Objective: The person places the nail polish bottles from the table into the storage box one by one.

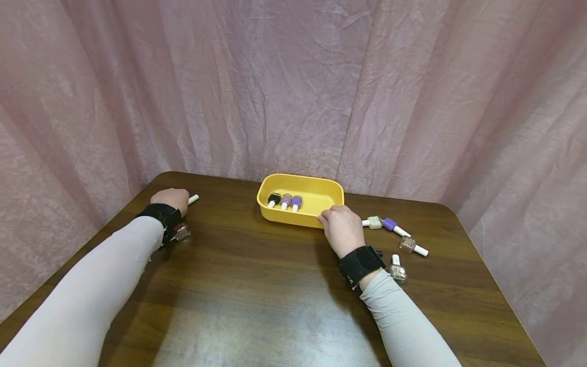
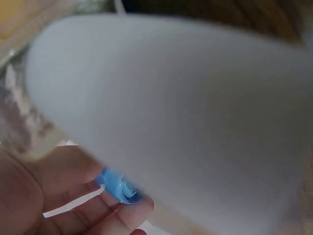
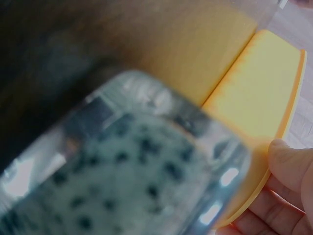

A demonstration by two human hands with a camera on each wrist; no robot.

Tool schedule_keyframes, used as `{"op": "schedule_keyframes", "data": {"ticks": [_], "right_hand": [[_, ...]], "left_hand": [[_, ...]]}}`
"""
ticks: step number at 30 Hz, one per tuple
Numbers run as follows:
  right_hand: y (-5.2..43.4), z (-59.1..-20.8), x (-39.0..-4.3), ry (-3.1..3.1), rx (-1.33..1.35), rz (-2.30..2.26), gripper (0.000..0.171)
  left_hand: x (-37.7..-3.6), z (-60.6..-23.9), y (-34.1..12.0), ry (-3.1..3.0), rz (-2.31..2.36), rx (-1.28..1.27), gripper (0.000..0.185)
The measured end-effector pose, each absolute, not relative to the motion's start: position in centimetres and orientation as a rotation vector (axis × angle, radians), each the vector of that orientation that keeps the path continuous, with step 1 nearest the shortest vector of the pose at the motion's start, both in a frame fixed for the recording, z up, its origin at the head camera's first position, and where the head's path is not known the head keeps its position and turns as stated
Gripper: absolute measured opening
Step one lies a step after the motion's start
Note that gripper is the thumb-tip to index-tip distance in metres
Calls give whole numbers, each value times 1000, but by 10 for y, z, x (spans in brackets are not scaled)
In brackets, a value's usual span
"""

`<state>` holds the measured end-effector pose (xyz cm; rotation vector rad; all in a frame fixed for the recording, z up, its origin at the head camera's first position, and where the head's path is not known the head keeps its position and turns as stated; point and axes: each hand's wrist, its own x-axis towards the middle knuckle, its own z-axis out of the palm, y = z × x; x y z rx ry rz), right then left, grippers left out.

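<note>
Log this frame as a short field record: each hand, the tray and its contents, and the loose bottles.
left hand: grips a white-capped bottle, at the table's far left
right hand: fingers hold the yellow tray's near right rim
tray contents: three bottles side by side, one black, two purple
loose bottles: four on the table right of the tray; one by the left wrist

Glossy wooden table (image 1: 275, 306); seemingly plastic yellow tray (image 1: 293, 216).
</note>
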<state>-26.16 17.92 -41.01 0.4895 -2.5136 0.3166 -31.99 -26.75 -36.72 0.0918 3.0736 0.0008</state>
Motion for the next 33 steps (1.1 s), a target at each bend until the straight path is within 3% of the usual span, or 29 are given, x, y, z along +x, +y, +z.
{"op": "schedule_keyframes", "data": {"ticks": [12,23,33], "right_hand": [[178,-409,-260,-2519,476,304,16],[177,-409,-259,-2520,465,313,15],[178,-408,-259,-2531,471,316,14]], "left_hand": [[-344,-388,-275,3076,1,147,14],[-341,-377,-248,3122,52,220,4],[-336,-372,-225,3195,78,344,7]]}}
